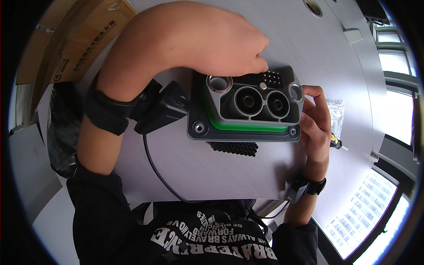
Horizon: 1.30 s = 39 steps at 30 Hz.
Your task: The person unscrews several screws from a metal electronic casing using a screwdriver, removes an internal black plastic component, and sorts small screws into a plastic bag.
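Note:
A grey connector housing [260,120] with a green seal [247,128] and a dark flanged base [238,134] stands over the table. Two large round sockets face up in it, with a metal-rimmed hole at either end. Behind the sockets, a black block with small pale pins [273,78] is partly covered by my left hand [234,46]. That hand reaches over the far side, fingers curled and closed by the block; what they pinch is hidden. My right hand [316,126] grips the housing's right end, thumb and fingers bent around it.
A black honeycomb-like piece [234,149] lies just in front of the base. At the right are a clear plastic bag [337,115] and a yellow-and-black screwdriver [336,143]. A cardboard box [84,48] and black plastic bag [66,132] sit left. A cable [152,161] runs from my left wrist device.

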Tool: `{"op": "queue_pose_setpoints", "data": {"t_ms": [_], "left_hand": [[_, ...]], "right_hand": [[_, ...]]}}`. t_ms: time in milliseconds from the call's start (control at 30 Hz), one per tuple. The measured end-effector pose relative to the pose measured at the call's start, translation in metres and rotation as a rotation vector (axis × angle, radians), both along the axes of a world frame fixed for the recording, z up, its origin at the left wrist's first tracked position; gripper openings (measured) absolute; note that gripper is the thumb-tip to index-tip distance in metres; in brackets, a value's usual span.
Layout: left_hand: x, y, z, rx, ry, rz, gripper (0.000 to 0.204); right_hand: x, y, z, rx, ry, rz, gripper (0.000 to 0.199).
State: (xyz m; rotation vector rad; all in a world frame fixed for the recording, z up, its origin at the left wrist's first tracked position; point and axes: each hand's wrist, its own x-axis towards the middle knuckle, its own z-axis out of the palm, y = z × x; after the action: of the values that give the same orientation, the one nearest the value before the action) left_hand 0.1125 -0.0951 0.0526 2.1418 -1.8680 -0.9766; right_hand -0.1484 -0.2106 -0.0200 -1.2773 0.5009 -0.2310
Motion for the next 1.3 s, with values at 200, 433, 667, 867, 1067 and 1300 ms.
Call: {"op": "queue_pose_setpoints", "data": {"t_ms": [200, 433, 667, 867, 1067, 1300], "left_hand": [[0.003, 0.003, -0.003, -0.064, 0.034, -0.016, 0.035], [0.001, 0.000, 0.004, 0.005, -0.008, -0.016, 0.036], [-0.001, 0.006, -0.002, -0.171, -0.055, -0.075, 0.041], [-0.001, -0.002, 0.010, 0.081, -0.024, 0.007, 0.043], [-0.008, 0.002, 0.000, -0.047, -0.090, -0.034, 0.046], [-0.003, 0.002, -0.006, 0.019, 0.018, 0.032, 0.040]], "right_hand": [[0.000, 0.000, 0.000, 0.000, 0.011, 0.003, 0.041], [0.000, 0.001, 0.001, -0.005, 0.016, 0.000, 0.041], [0.000, 0.001, 0.001, -0.005, 0.016, -0.002, 0.041], [-0.001, 0.000, 0.000, -0.015, 0.019, 0.000, 0.041], [0.001, 0.002, 0.000, -0.001, -0.001, -0.004, 0.041], [0.001, 0.002, 0.000, -0.006, -0.005, -0.006, 0.040]]}}
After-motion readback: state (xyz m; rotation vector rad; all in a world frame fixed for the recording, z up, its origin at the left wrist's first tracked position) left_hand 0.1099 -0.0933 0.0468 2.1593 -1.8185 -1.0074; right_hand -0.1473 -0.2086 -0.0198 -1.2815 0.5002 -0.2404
